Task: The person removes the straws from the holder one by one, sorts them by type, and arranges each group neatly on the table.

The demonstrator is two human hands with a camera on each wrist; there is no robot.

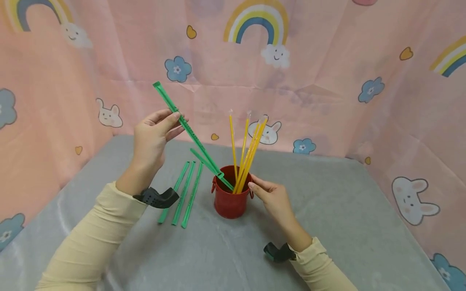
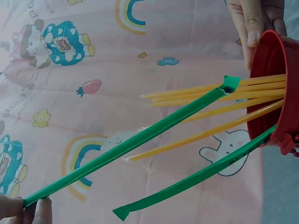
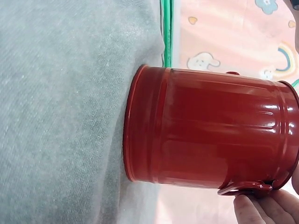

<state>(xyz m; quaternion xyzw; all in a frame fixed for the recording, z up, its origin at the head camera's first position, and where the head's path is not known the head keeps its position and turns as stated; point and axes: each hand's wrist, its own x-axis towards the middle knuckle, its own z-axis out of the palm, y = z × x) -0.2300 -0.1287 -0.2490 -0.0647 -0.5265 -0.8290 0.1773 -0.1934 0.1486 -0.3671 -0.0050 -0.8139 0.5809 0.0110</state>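
My left hand pinches a green-wrapped straw near its upper end. The straw slants down to the right, its lower end over the mouth of a red metal bucket. Another green-wrapped straw leans inside the bucket, its top jutting out on the left. Several yellow straws in clear wrappers stand in there too. On the bucket's right side, my right hand holds the rim by the small side handle, thumb at the edge. The bucket stands upright.
Three green-wrapped straws lie side by side on the grey cloth-covered table, left of the bucket and close to my left forearm. A pink printed curtain hangs behind the table and along both sides.
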